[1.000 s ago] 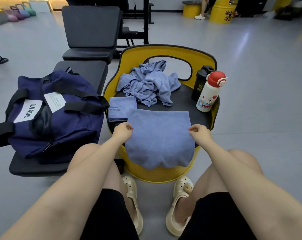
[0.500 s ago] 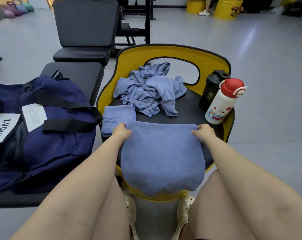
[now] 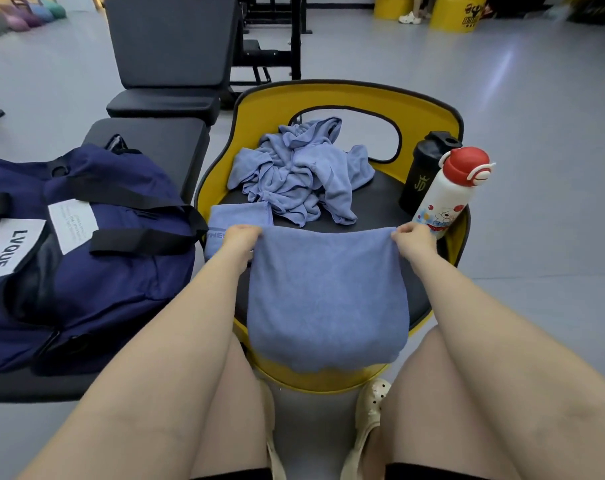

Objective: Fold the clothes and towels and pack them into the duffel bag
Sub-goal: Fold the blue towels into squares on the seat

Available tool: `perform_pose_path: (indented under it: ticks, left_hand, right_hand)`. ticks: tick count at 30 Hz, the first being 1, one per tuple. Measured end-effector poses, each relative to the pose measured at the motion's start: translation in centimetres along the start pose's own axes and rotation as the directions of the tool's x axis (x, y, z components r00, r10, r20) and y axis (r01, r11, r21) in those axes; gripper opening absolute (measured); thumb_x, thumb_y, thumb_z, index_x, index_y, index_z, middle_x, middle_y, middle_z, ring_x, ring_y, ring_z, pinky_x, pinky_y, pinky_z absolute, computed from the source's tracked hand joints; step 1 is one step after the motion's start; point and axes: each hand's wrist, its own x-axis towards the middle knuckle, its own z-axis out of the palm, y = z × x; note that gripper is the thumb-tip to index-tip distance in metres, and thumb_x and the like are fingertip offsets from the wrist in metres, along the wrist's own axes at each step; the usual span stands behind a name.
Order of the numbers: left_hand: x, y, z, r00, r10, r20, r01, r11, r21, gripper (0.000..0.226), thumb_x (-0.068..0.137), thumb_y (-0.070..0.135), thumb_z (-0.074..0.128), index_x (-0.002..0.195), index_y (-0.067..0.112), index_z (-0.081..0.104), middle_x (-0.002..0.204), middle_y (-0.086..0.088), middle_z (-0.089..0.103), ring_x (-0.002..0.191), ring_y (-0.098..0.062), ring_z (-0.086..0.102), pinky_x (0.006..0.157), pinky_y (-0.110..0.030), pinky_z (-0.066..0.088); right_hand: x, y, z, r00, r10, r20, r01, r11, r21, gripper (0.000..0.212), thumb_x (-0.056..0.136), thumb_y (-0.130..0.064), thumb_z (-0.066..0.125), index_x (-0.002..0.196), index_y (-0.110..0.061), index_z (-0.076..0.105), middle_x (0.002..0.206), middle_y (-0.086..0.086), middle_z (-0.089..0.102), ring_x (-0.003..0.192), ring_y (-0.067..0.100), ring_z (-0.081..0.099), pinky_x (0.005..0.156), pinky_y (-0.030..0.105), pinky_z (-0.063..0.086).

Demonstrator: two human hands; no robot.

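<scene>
**Both hands pinching far edge of blue towel on yellow seat**

L hand (image 3: pixel 240 237) is gripping the far-left corner of the blue towel (image 3: pixel 328 299), fingers curled over the edge. R hand (image 3: pixel 413 239) is doing the same at the far-right corner, fingers curled & pinching the cloth. Towel's far edge is stretching between the two hands w/ a slight sag in the middle; the rest is lying flat on the black seat pad and its near end is hanging over the front rim of the yellow chair (image 3: pixel 346 98) at 6 o'clock.

A small folded towel (image 3: pixel 238 220) is sitting at 10 o'clock of the big one, just beside the L hand, part-hidden by it. A crumpled pile of blue clothes (image 3: pixel 301 171) is lying at 12 o'clock, near the chair back. At 2 o'clock a white bottle w/ red cap (image 3: pixel 446 192) is standing just beside the R hand, and a black shaker (image 3: pixel 422 168) is standing behind it, touching or nearly so, can't tell.

The navy duffel bag (image 3: pixel 96 254) is resting on a black bench (image 3: pixel 155 140) at 9 o'clock, beside the chair; whether it is zipped, can't tell.
</scene>
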Motion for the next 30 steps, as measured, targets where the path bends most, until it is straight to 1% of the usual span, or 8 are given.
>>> perform_pose_path:
  ticks: [3, 6, 8, 11, 16, 21, 26, 30]
  left_hand:
    - [-1.4, 1.3, -0.9, 0.996, -0.056, 0.07, 0.069, 0.978, -0.196, 0.01, 0.09, 0.0, 0.053, 0.098, 0.005, 0.049, 0.091, -0.009, 0.053, 0.079, -0.018, 0.055, 0.081, -0.032, 0.047]
    - [-3.0, 2.3, -2.0, 0.994, 0.01, 0.106, 0.019, 0.962, -0.271, 0.025, 0.091, 0.0, 0.054, 0.115, 0.003, 0.052, 0.102, -0.011, 0.058, 0.097, -0.023, 0.058, 0.086, -0.03, 0.048]
    - [-3.8, 2.8, -2.7, 0.991, 0.084, 0.107, -0.051, 0.96, -0.274, 0.032, 0.093, 0.0, 0.053, 0.125, 0.001, 0.053, 0.116, -0.013, 0.06, 0.099, -0.023, 0.059, 0.088, -0.03, 0.048]
    - [-4.9, 3.3, -3.7, 0.981, 0.186, 0.058, -0.161, 0.941, -0.296, 0.029, 0.093, 0.001, 0.055, 0.122, 0.001, 0.056, 0.122, -0.017, 0.06, 0.084, -0.018, 0.061, 0.081, -0.028, 0.052]
    - [-7.1, 3.8, -4.8, 0.951, 0.309, 0.008, -0.282, 0.877, -0.39, 0.029, 0.092, 0.004, 0.057, 0.122, 0.001, 0.057, 0.122, -0.016, 0.06, 0.11, -0.025, 0.06, 0.083, -0.026, 0.05]
    - [-8.8, 4.2, -5.6, 0.92, 0.393, -0.006, -0.347, 0.804, -0.484, 0.031, 0.092, 0.003, 0.057, 0.123, 0.0, 0.056, 0.097, -0.004, 0.064, 0.093, -0.016, 0.061, 0.073, -0.02, 0.052]
    - [-9.9, 4.3, -6.4, 0.89, 0.457, 0.006, -0.38, 0.746, -0.547, 0.029, 0.093, 0.003, 0.056, 0.122, 0.001, 0.057, 0.098, -0.004, 0.065, 0.09, -0.013, 0.063, 0.075, -0.02, 0.052]
    - [-10.7, 4.3, -6.8, 0.866, 0.499, -0.036, -0.428, 0.703, -0.568, 0.023, 0.092, 0.005, 0.058, 0.115, 0.005, 0.058, 0.098, -0.003, 0.064, 0.088, -0.011, 0.063, 0.076, -0.021, 0.052]
  right_hand:
    - [-0.7, -1.2, -1.2, 1.0, 0.001, -0.029, 0.003, 0.993, 0.12, 0.014, 0.094, -0.013, 0.054, 0.103, -0.011, 0.065, 0.101, 0.005, 0.055, 0.098, 0.024, 0.053, 0.095, 0.041, 0.05]
    - [-1.7, -2.2, -2.6, 0.998, -0.004, -0.055, 0.016, 0.973, 0.229, 0.008, 0.094, -0.013, 0.056, 0.098, -0.014, 0.064, 0.101, 0.003, 0.054, 0.102, 0.024, 0.051, 0.098, 0.041, 0.048]
    - [-2.3, -2.6, -3.5, 0.997, -0.023, -0.077, 0.043, 0.961, 0.275, 0.006, 0.094, -0.013, 0.057, 0.093, -0.017, 0.062, 0.102, 0.003, 0.055, 0.108, 0.026, 0.053, 0.099, 0.042, 0.048]
    - [-3.3, -3.2, -4.6, 0.993, -0.052, -0.107, 0.086, 0.935, 0.343, 0.006, 0.093, -0.015, 0.058, 0.093, -0.019, 0.062, 0.104, 0.004, 0.057, 0.111, 0.03, 0.054, 0.098, 0.042, 0.048]
    - [-5.6, -4.1, -6.4, 0.97, -0.153, -0.191, 0.22, 0.887, 0.406, 0.009, 0.093, -0.018, 0.056, 0.1, -0.019, 0.062, 0.099, 0.003, 0.059, 0.1, 0.027, 0.059, 0.087, 0.035, 0.051]
    - [-7.7, -4.7, -7.5, 0.941, -0.228, -0.25, 0.325, 0.817, 0.477, 0.009, 0.093, -0.018, 0.058, 0.101, -0.019, 0.062, 0.103, -0.001, 0.06, 0.103, 0.02, 0.058, 0.097, 0.04, 0.05]
    - [-9.6, -5.2, -7.7, 0.929, -0.304, -0.211, 0.37, 0.75, 0.547, 0.013, 0.091, -0.018, 0.063, 0.105, -0.018, 0.063, 0.101, -0.004, 0.063, 0.102, 0.014, 0.06, 0.094, 0.031, 0.05]
    - [-10.4, -5.4, -7.5, 0.911, -0.356, -0.21, 0.41, 0.71, 0.572, 0.011, 0.09, -0.014, 0.064, 0.101, -0.016, 0.065, 0.091, -0.009, 0.065, 0.092, 0.008, 0.062, 0.088, 0.025, 0.051]
